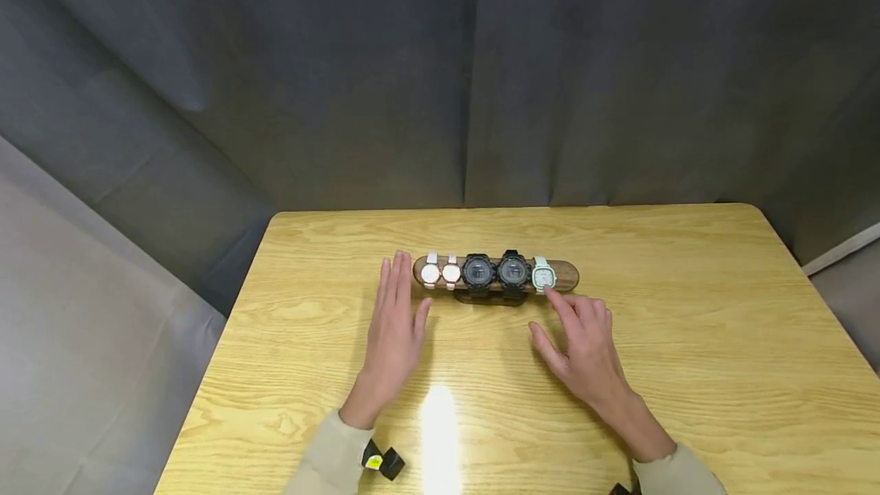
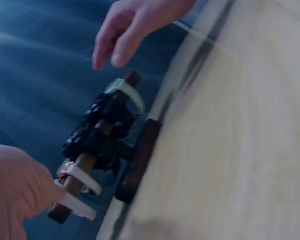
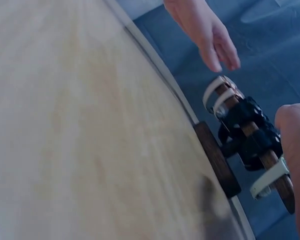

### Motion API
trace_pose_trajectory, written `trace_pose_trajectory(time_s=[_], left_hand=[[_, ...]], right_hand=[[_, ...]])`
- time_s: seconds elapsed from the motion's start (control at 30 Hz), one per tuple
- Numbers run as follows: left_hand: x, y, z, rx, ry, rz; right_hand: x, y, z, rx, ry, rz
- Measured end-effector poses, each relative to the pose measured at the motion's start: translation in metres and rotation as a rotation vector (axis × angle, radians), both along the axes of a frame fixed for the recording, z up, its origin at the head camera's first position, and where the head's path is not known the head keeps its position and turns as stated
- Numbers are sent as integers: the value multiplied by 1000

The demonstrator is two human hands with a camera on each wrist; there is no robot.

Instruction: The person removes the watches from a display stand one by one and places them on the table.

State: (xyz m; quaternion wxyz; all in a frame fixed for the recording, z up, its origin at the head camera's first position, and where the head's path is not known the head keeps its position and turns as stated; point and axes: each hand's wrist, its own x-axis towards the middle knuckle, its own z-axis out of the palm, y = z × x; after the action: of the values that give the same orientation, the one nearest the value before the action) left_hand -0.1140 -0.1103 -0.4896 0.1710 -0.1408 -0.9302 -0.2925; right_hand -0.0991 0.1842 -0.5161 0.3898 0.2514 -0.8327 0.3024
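Observation:
A wooden watch stand [image 1: 567, 276] bears several watches in a row. From the left come two small white-strapped watches [image 1: 440, 273], two bulky black watches [image 1: 496, 271] and a mint-green square watch [image 1: 544, 276]. My left hand [image 1: 395, 331] is beside the stand's left end, fingers straight and pointing away from me. On the other side, my right hand [image 1: 583, 342] reaches its index fingertip to the lower edge of the mint-green watch, thumb spread apart. The left wrist view shows the stand's dark base [image 2: 140, 165] and the straps looped around the bar.
The stand is on a light wood table [image 1: 309, 273] with rounded back corners. Dark grey curtains [image 1: 371, 82] hang behind the table's back edge. A bright light reflection lies on the wood between the forearms. Small black devices [image 1: 383, 460] sit at the cuffs.

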Motion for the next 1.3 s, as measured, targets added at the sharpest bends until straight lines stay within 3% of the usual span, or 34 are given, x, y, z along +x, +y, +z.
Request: trace_pose_trajectory(time_s=[0.13,0.33,0.53,0.77,0.87,1.03,1.3], left_hand=[[-9,-7,4,84,-77,-18],[-28,-15,7,172,-208,-73],[-39,-21,8,169,-219,-160],[-58,-31,5,173,-279,-269],[-63,-35,3,193,-304,-309],[-67,-37,1,218,-315,-331],[-66,-37,-2,240,-308,-315]], right_hand=[[-14,7,3,-28,18,15],[-30,15,6,-77,-43,23],[-42,22,7,-104,-111,68],[-46,27,6,-94,-271,111],[-47,28,4,-91,-281,119],[-49,30,4,-80,-261,127],[-54,34,6,-36,-262,130]])
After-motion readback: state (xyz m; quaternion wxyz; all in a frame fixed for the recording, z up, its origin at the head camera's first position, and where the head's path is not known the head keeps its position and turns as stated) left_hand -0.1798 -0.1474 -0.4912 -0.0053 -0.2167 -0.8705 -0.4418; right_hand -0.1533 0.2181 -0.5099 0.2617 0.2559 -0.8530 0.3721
